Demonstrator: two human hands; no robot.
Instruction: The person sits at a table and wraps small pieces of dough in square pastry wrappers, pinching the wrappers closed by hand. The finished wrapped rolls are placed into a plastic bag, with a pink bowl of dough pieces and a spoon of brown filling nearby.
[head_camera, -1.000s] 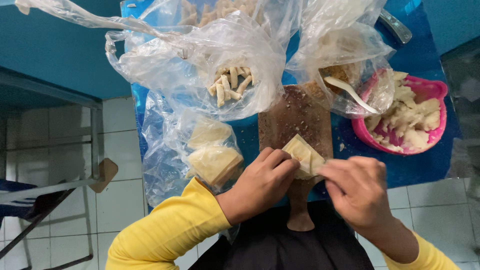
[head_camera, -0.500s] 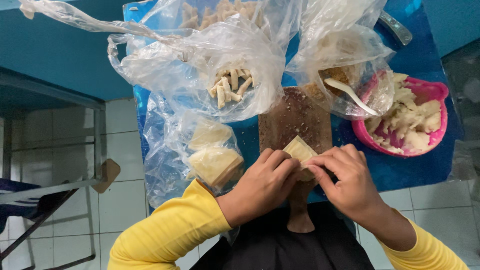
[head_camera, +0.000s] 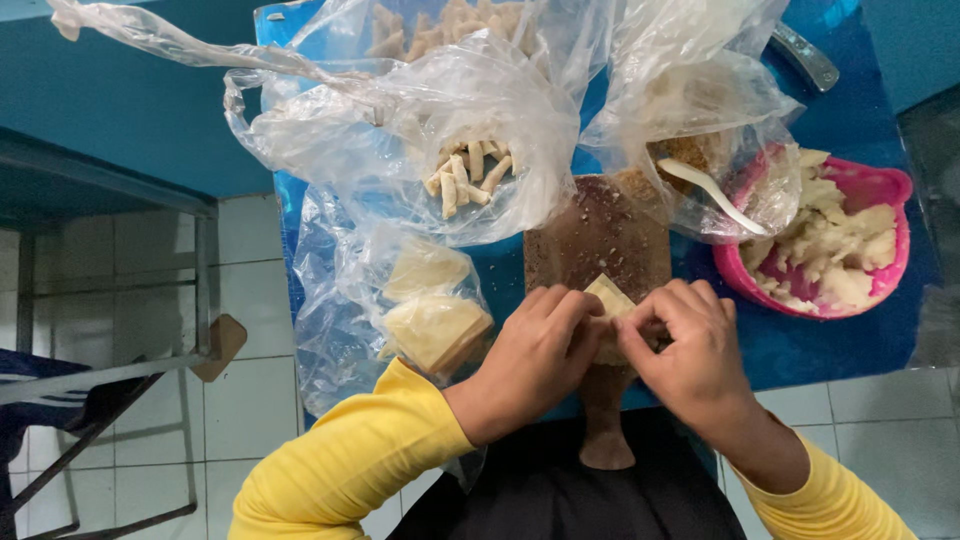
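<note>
Covering blue table (head_camera: 800, 345), white floor tiles (head_camera: 250, 400)

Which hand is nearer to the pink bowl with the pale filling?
Right. The right hand is on the board just left of the pink bowl; the left hand lies farther left, beyond the wrapper.

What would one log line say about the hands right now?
left hand: pinching dough wrapper | right hand: pinching same wrapper | under: wooden board | near: pink bowl
</note>
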